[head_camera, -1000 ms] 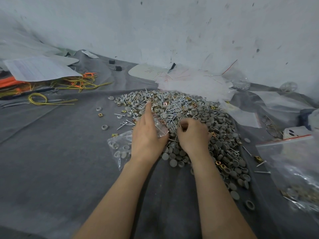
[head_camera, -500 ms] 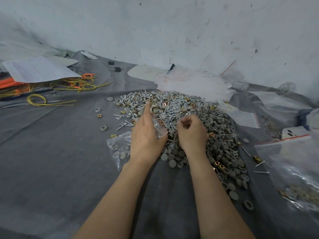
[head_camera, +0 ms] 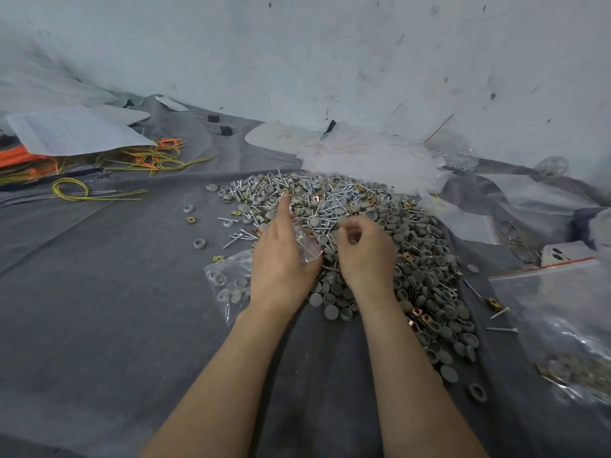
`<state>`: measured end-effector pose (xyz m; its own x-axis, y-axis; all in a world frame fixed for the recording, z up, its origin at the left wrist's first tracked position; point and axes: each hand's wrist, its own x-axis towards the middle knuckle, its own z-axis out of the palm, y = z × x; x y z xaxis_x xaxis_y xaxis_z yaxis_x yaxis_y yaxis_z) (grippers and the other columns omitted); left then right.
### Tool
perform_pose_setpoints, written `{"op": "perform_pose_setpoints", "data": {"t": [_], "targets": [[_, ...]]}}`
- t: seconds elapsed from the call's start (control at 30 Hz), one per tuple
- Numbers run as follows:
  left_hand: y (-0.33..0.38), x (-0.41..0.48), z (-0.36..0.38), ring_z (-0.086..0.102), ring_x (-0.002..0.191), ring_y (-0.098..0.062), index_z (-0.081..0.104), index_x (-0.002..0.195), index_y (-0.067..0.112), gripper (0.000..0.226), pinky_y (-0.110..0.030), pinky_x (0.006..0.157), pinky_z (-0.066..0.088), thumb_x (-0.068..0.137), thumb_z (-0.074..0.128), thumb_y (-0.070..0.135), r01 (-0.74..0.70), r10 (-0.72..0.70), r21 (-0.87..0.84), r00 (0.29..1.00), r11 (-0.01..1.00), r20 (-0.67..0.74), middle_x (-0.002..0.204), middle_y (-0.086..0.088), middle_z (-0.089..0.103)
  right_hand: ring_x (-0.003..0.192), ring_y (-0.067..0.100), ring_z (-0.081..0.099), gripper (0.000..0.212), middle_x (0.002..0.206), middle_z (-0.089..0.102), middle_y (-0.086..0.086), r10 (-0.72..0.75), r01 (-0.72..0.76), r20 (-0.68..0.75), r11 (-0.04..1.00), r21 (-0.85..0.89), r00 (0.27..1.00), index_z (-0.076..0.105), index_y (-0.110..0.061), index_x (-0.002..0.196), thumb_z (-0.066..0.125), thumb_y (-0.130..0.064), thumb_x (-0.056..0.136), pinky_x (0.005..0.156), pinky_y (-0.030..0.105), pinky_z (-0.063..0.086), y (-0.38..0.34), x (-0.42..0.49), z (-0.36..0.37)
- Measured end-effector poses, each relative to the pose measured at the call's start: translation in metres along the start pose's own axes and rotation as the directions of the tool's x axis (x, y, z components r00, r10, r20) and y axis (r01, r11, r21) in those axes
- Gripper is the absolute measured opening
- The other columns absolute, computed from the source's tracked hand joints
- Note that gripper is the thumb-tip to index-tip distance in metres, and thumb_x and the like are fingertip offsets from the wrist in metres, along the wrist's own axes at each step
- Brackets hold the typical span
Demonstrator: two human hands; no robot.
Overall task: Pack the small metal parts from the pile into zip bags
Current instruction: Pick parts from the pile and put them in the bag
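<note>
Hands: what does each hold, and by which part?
The left hand holds the clear zip bag by its mouth. The right hand has curled fingers; whether they pinch anything cannot be told.

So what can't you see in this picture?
Head view:
- What the right hand holds, if anything: its curled fingers hide the grip.
- Most of the small zip bag: the left hand covers it.
- The big zip bag on the right: cut off by the picture's edge, contents blurred.
- Writing on the paper sheet: too small.
</note>
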<state>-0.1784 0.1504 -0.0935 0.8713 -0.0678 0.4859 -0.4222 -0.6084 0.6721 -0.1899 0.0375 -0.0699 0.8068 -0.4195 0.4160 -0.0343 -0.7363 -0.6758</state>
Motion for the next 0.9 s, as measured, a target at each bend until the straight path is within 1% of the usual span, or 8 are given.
{"op": "perform_pose_setpoints", "data": {"t": [0.07, 0.13, 0.2, 0.37, 0.5, 0.7, 0.83, 0.9], "targets": [[-0.0003, 0.0001, 0.0003, 0.04, 0.13, -0.022, 0.008, 0.152, 0.016, 0.097, -0.036, 0.107, 0.034, 0.08, 0.072, 0.022, 0.001, -0.001, 0.001, 1.0, 1.0, 0.001, 0.144, -0.006, 0.043, 0.112, 0.024, 0.053, 0.02, 0.114, 0.062, 0.0, 0.074, -0.036, 0.131, 0.961, -0.275, 0.989, 0.068, -0.023, 0.105, 0.057, -0.034, 0.091, 0.098, 0.041, 0.04, 0.0047, 0.0012, -0.0015], [-0.001, -0.0003, 0.0004, 0.04, 0.13, -0.022, 0.007, 0.152, 0.016, 0.099, -0.035, 0.106, 0.035, 0.079, 0.074, 0.022, -0.005, 0.005, 0.009, 1.0, 1.0, 0.004, 0.144, -0.006, 0.043, 0.122, 0.028, 0.042, 0.027, 0.125, 0.052, 0.004, 0.145, -0.04, 0.23, 0.912, -0.409, 0.962, 0.065, -0.024, 0.11, 0.056, -0.042, 0.091, 0.102, 0.046, 0.031, 0.0036, 0.0008, -0.0008], [-0.0012, -0.0005, 0.0009, 0.039, 0.131, -0.022, 0.007, 0.152, 0.015, 0.1, -0.034, 0.107, 0.034, 0.078, 0.074, 0.022, -0.008, 0.008, 0.012, 1.0, 1.0, 0.0, 0.145, -0.007, 0.041, 0.124, 0.029, 0.038, 0.028, 0.127, 0.051, 0.005, 0.146, -0.035, 0.243, 0.911, -0.412, 0.959, 0.063, -0.024, 0.112, 0.055, -0.042, 0.092, 0.102, 0.046, 0.029, 0.0015, 0.0003, -0.0001], [-0.0018, -0.0004, 0.0021, 0.036, 0.133, -0.021, 0.006, 0.152, 0.016, 0.101, -0.032, 0.107, 0.031, 0.078, 0.075, 0.024, -0.008, 0.008, 0.017, 1.0, 1.0, -0.007, 0.149, -0.005, 0.037, 0.125, 0.027, 0.037, 0.02, 0.118, 0.059, 0.001, 0.13, -0.011, 0.283, 0.922, -0.388, 0.95, 0.062, -0.023, 0.109, 0.051, -0.033, 0.096, 0.101, 0.047, 0.026, 0.0015, 0.0015, 0.0001], [-0.002, 0.0001, 0.0023, 0.034, 0.134, -0.021, 0.007, 0.152, 0.016, 0.1, -0.031, 0.107, 0.029, 0.08, 0.074, 0.024, -0.01, 0.01, 0.019, 1.0, 1.0, -0.005, 0.151, -0.005, 0.034, 0.131, 0.03, 0.033, 0.022, 0.123, 0.056, 0.002, 0.158, 0.011, 0.355, 0.903, -0.429, 0.922, 0.061, -0.022, 0.111, 0.054, -0.032, 0.093, 0.105, 0.053, 0.023, 0.0005, 0.0027, -0.0006], [-0.0026, 0.0006, 0.0033, 0.033, 0.134, -0.021, 0.008, 0.152, 0.014, 0.098, -0.027, 0.107, 0.027, 0.08, 0.073, 0.023, -0.011, 0.011, 0.024, 1.0, 1.0, -0.008, 0.152, -0.006, 0.033, 0.124, 0.027, 0.038, 0.029, 0.119, 0.057, 0.0, 0.135, 0.002, 0.319, 0.919, -0.395, 0.938, 0.054, -0.021, 0.117, 0.054, -0.036, 0.092, 0.102, 0.05, 0.026, 0.0009, 0.0001, 0.0009], [-0.0026, 0.0002, 0.0033, 0.035, 0.133, -0.021, 0.007, 0.152, 0.015, 0.098, -0.03, 0.106, 0.03, 0.08, 0.073, 0.023, -0.012, 0.013, 0.03, 1.0, 0.999, -0.009, 0.15, -0.005, 0.035, 0.125, 0.028, 0.04, 0.036, 0.119, 0.06, 0.001, 0.107, -0.014, 0.25, 0.938, -0.348, 0.962, 0.047, -0.023, 0.13, 0.05, -0.03, 0.095, 0.104, 0.052, 0.024, 0.0021, -0.0025, 0.0044], [-0.0024, 0.0002, 0.003, 0.035, 0.133, -0.021, 0.007, 0.152, 0.014, 0.099, -0.03, 0.107, 0.03, 0.079, 0.073, 0.023, -0.011, 0.011, 0.025, 1.0, 1.0, -0.002, 0.15, -0.006, 0.036, 0.124, 0.028, 0.04, 0.033, 0.122, 0.058, 0.0, 0.081, 0.021, 0.258, 0.928, -0.371, 0.963, 0.051, -0.028, 0.127, 0.049, -0.028, 0.095, 0.103, 0.05, 0.025, 0.0026, -0.0033, 0.0057]]}}
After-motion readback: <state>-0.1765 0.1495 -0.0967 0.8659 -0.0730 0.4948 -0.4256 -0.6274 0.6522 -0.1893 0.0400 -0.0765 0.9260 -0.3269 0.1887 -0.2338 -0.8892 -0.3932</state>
